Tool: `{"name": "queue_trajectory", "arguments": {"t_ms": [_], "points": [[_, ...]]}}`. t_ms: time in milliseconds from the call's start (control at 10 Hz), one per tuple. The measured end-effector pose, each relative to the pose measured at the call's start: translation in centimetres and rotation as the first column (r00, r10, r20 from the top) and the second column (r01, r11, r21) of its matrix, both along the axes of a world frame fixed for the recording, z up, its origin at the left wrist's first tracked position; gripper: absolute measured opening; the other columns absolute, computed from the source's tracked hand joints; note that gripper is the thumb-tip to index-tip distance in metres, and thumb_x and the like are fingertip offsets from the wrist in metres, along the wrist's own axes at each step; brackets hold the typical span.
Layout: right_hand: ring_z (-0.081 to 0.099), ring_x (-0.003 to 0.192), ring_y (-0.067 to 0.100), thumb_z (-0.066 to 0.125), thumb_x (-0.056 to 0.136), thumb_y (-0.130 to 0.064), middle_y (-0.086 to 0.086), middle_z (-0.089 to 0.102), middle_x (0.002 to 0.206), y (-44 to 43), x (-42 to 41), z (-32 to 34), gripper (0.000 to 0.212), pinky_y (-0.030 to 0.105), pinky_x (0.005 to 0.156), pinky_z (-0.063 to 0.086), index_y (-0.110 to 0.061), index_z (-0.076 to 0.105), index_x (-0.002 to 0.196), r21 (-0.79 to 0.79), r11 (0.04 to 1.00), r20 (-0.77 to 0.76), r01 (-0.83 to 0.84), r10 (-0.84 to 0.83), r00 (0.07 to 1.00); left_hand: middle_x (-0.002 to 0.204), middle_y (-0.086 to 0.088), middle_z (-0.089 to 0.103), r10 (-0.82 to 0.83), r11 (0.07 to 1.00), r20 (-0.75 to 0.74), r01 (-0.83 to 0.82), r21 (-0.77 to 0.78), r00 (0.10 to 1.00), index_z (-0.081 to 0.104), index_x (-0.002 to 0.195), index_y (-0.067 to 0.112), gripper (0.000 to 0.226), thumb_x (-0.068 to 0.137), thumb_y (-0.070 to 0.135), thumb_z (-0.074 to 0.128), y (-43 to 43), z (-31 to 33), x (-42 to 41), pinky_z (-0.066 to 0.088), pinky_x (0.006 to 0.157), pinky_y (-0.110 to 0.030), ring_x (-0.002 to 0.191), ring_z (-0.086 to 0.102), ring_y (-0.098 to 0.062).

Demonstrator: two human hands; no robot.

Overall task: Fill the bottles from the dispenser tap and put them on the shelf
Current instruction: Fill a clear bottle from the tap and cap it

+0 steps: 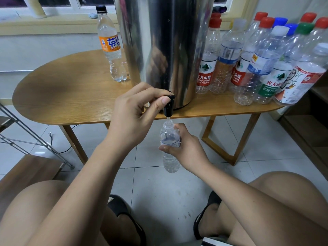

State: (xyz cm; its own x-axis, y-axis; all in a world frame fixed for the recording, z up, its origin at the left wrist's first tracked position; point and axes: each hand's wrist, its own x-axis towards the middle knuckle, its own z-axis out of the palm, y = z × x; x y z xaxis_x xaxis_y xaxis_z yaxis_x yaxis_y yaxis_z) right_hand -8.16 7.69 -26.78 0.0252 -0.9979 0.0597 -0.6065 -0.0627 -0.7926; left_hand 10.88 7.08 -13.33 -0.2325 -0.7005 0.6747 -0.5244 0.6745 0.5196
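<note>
Soft indoor light, sharp focus; glare streaks on steel dispenser (165, 43) — wide-angle bending at edges

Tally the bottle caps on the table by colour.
Red caps: 6
White caps: 3
Blue caps: 2
Green cap: 1
Black cap: 1
Total: 13 caps on the table. The bottle in the right hand is uncapped.

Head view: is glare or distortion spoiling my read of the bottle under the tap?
Head view: centre sharp; the steel dispenser mirrors streaks and the left hand gripping the tap; wide-angle bend curves the table edge and tilts the bottles on the right; the held bottle is clear against pale tiles, its level hard to read.
</note>
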Motion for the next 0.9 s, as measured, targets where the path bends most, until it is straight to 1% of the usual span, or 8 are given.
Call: {"name": "queue_trajectory", "arguments": {"t_ms": [300,500,600,700,900], "points": [[0.067,0.118,0.023,0.082,0.080,-0.072,-0.003,0.068,0.137,0.02,0.00,0.02,0.083,0.047,0.098,0.059,-0.039,0.040,0.144,0.005,1.000,0.000,-0.005,0.005,1.000,0.100,0.003,0.073,0.001,1.000,0.002,-0.001,0.000,1.000,0.084,0.117,0.018,0.016,0.107,0.025,0.072,0.01,0.03,0.02,0.041,0.078,-0.015,0.091,0.066,-0.010],[0.067,0.118,0.024,0.084,0.080,-0.068,-0.002,0.068,0.135,0.02,0.03,-0.01,0.081,0.047,0.098,0.059,-0.039,0.041,0.142,0.006,1.000,0.005,-0.003,0.003,1.000,0.100,0.003,0.073,-0.010,1.000,-0.003,0.010,0.002,1.000,0.083,0.117,0.018,0.016,0.107,0.025,0.072,0.02,0.03,0.04,0.041,0.078,-0.014,0.092,0.066,-0.008],[0.068,0.117,0.024,0.084,0.080,-0.069,-0.002,0.068,0.135,0.03,0.04,-0.02,0.081,0.048,0.097,0.059,-0.040,0.040,0.141,0.009,1.000,0.000,-0.003,0.003,1.000,0.100,0.003,0.073,-0.007,1.000,-0.002,0.007,0.001,1.000,0.083,0.116,0.018,0.016,0.107,0.024,0.072,0.01,0.02,0.01,0.040,0.078,-0.013,0.090,0.065,-0.007],[0.067,0.118,0.024,0.084,0.080,-0.069,-0.002,0.068,0.135,0.03,0.07,0.02,0.080,0.048,0.097,0.060,-0.041,0.040,0.141,0.009,1.000,-0.001,-0.003,0.003,1.000,0.100,0.002,0.073,-0.006,1.000,-0.002,0.006,0.002,1.000,0.084,0.116,0.017,0.016,0.107,0.025,0.072,0.00,0.00,0.01,0.041,0.078,-0.015,0.091,0.066,-0.009],[0.067,0.118,0.023,0.084,0.082,-0.065,-0.005,0.068,0.135,0.09,0.12,0.13,0.079,0.047,0.097,0.059,-0.038,0.041,0.143,0.000,1.000,-0.003,-0.009,0.009,1.000,0.099,0.004,0.072,-0.003,1.000,-0.003,0.003,0.011,1.000,0.084,0.116,0.018,0.016,0.107,0.026,0.072,0.02,0.01,0.02,0.041,0.076,-0.015,0.089,0.064,-0.006]]}}
